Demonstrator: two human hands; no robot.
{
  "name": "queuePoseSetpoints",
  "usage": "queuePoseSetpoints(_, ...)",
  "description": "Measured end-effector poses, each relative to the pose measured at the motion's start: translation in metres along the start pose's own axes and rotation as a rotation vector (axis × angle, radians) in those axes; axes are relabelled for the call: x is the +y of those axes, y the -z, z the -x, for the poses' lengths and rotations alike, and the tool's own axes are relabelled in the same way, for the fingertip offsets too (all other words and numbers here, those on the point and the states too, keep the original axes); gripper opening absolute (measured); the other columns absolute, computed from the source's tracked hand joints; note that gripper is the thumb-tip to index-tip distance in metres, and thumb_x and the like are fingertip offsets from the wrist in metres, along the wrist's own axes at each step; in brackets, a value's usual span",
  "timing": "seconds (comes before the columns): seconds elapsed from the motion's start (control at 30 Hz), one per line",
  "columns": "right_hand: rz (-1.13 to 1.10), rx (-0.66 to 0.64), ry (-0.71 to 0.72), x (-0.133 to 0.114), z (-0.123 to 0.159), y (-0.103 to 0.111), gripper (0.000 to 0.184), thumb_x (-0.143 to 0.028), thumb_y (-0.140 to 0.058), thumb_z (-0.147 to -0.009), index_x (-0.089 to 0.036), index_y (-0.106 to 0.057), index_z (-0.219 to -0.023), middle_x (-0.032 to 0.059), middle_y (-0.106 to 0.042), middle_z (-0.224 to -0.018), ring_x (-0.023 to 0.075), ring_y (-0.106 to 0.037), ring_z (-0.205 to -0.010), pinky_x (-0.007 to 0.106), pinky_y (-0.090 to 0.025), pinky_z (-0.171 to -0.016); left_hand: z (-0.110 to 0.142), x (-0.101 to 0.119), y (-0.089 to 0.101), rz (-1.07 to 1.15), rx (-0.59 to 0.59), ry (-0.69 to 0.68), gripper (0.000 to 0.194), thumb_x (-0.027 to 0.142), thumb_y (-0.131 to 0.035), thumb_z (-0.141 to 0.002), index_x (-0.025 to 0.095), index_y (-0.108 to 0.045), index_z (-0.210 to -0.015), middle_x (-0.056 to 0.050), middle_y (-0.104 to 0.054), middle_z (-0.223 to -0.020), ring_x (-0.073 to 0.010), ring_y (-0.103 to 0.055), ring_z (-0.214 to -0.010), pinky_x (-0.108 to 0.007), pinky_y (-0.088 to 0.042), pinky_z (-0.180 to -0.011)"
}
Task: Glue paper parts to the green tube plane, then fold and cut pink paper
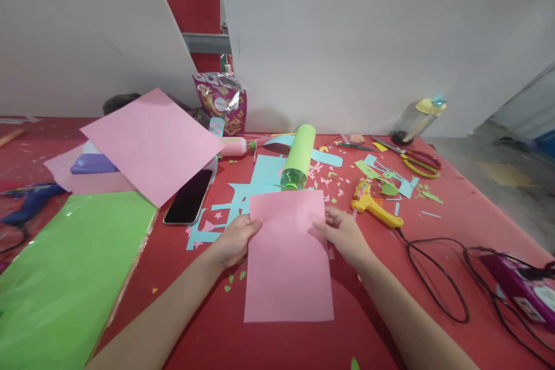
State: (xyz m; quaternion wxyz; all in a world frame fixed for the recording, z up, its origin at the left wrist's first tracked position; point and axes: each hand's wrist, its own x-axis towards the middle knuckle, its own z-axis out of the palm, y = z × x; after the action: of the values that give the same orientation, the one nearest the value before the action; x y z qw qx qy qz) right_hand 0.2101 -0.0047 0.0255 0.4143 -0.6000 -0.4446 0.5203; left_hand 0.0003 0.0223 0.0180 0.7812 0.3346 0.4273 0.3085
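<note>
A pink sheet of paper [287, 254] lies on the red table [455, 214] in front of me. My left hand [236, 238] pinches its left edge, fingers closed on the paper. My right hand [344, 232] grips its right edge the same way. Just beyond the sheet lies a plastic bottle wrapped in light green paper [300, 155], on its side. Blue paper cut-outs [243, 199] lie under and to the left of the sheet's far end.
A black phone [189, 196], a larger pink sheet [152, 141], green sheets [65, 277], a yellow glue gun [373, 203] with black cord [437, 277], scissors [416, 161], a snack bag [222, 101], a water bottle [416, 118], a purple device [520, 289], paper scraps, white boards behind.
</note>
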Motion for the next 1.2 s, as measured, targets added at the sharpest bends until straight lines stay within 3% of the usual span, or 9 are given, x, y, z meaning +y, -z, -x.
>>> queuePoseSetpoints(0.07, 0.069, -0.079, -0.022, 0.001, 0.001, -0.002, 0.026, -0.041, -0.063, -0.06, -0.016, -0.057, -0.066, -0.0013, -0.056, -0.053, 0.0115, -0.05, -0.045, 0.022, -0.039, -0.042, -0.002, -0.002, 0.001, 0.019, 0.02, -0.037, 0.037, 0.042, -0.072, -0.054, 0.011, -0.06, -0.07, -0.005, -0.066, -0.062, -0.0183, -0.062, -0.061, -0.027, -0.046, -0.059)
queuePoseSetpoints(0.2, 0.178, 0.086, 0.002, 0.008, -0.001, -0.002, 0.03, -0.041, -0.058, -0.064, -0.018, -0.044, -0.05, -0.0045, -0.043, -0.042, 0.0079, -0.039, -0.037, 0.02, -0.03, -0.036, -0.002, -0.004, 0.002, 0.01, 0.037, -0.061, 0.039, 0.044, -0.07, -0.057, 0.012, -0.059, -0.077, -0.006, -0.067, -0.069, -0.02, -0.063, -0.068, -0.025, -0.046, -0.057)
queuePoseSetpoints(0.43, 0.153, 0.169, 0.025, 0.013, -0.005, 0.002, 0.034, -0.045, -0.053, -0.066, -0.019, -0.038, -0.05, -0.0066, -0.034, -0.042, 0.0066, -0.033, -0.037, 0.02, -0.028, -0.037, 0.0, -0.008, 0.0, -0.08, -0.125, -0.102, 0.039, 0.033, -0.065, -0.067, 0.016, -0.054, -0.1, -0.007, -0.067, -0.085, -0.0209, -0.062, -0.083, -0.03, -0.048, -0.069)
queuePoseSetpoints(0.67, 0.098, 0.18, 0.046, 0.016, -0.007, 0.001, 0.046, -0.052, -0.051, -0.068, -0.021, -0.025, -0.046, -0.0091, -0.021, -0.04, 0.0039, -0.02, -0.035, 0.019, -0.02, -0.034, -0.002, -0.01, 0.001, -0.111, -0.116, -0.106, 0.038, 0.035, -0.062, -0.07, 0.016, -0.054, -0.102, -0.007, -0.066, -0.091, -0.0211, -0.061, -0.086, -0.03, -0.047, -0.07)
queuePoseSetpoints(0.8, -0.006, 0.105, 0.012, 0.011, -0.006, 0.002, 0.044, -0.055, -0.049, -0.07, -0.019, -0.037, -0.048, -0.007, -0.035, -0.04, 0.0056, -0.033, -0.035, 0.019, -0.031, -0.037, -0.001, -0.009, 0.002, -0.159, -0.099, -0.078, 0.035, 0.035, -0.061, -0.07, 0.015, -0.056, -0.098, -0.007, -0.067, -0.083, -0.0204, -0.063, -0.077, -0.029, -0.048, -0.063)
queuePoseSetpoints(0.9, -0.161, 0.023, -0.021, 0.001, -0.002, 0.002, 0.031, -0.048, -0.061, -0.064, -0.018, -0.054, -0.066, -0.0034, -0.056, -0.053, 0.0102, -0.051, -0.045, 0.023, -0.043, -0.046, 0.0, -0.008, 0.001, -0.182, -0.099, -0.046, 0.035, 0.035, -0.062, -0.068, 0.014, -0.057, -0.095, -0.006, -0.068, -0.077, -0.0195, -0.064, -0.07, -0.027, -0.047, -0.058)
queuePoseSetpoints(0.97, -0.222, -0.012, -0.024, -0.004, -0.001, 0.002, 0.033, -0.041, -0.068, -0.059, -0.018, -0.058, -0.08, -0.0003, -0.064, -0.067, 0.0142, -0.059, -0.057, 0.026, -0.048, -0.057, 0.0, -0.008, 0.001, -0.182, -0.11, -0.033, 0.036, 0.036, -0.064, -0.067, 0.013, -0.056, -0.093, -0.007, -0.068, -0.079, -0.0196, -0.064, -0.071, -0.027, -0.047, -0.059)
queuePoseSetpoints(1.07, -0.177, -0.046, -0.075, -0.005, 0.0, 0.002, 0.034, -0.035, -0.072, -0.055, -0.015, -0.06, -0.081, 0.004, -0.068, -0.075, 0.0172, -0.062, -0.064, 0.026, -0.049, -0.059, 0.0, -0.009, 0.002, -0.188, -0.124, -0.033, 0.037, 0.036, -0.064, -0.066, 0.013, -0.056, -0.093, -0.008, -0.068, -0.084, -0.0199, -0.064, -0.074, -0.028, -0.047, -0.062)
queuePoseSetpoints(1.2, -0.098, -0.078, -0.125, -0.001, 0.001, 0.001, 0.029, -0.037, -0.067, -0.059, -0.012, -0.062, -0.074, 0.0058, -0.068, -0.066, 0.0182, -0.062, -0.056, 0.027, -0.048, -0.051, 0.001, -0.009, 0.003, -0.208, -0.149, -0.044, 0.037, 0.035, -0.063, -0.068, 0.013, -0.055, -0.096, -0.009, -0.067, -0.088, -0.0203, -0.063, -0.077, -0.029, -0.047, -0.067)
